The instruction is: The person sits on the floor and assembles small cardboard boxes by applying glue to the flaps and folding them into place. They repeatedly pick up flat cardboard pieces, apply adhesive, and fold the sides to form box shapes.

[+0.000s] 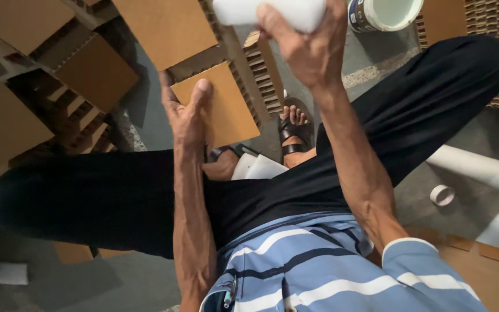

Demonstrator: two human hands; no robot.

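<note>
Cardboard square [218, 110], brown and flat, lies just past my knees on a stack of honeycomb board [261, 75] on the floor, and my left hand [185, 112] is pressed to its near left edge. The fingers [202, 92] there are stretched out and close together, flat against the sheet rather than clamped round it.

My right hand [313, 43] is lifted higher, the fingers wrapped tight on a white bottle-like container [270, 11] held lying sideways above the stack; its far end runs out of view, so I cannot tell what the opening is doing. A white bucket [385, 11] stands just beyond it.

To do this well, I judge the left palm should keep the square pinned so it does not slide or twist on the ribbed board beneath, with the edges lined up. The right should bring the container down steadily and keep it level until it is over the piece, or whatever is in it may spill on my black trousers [423, 104] or sandalled foot [294, 130]. More cardboard pieces [93, 72] lie to the left, well apart.
</note>
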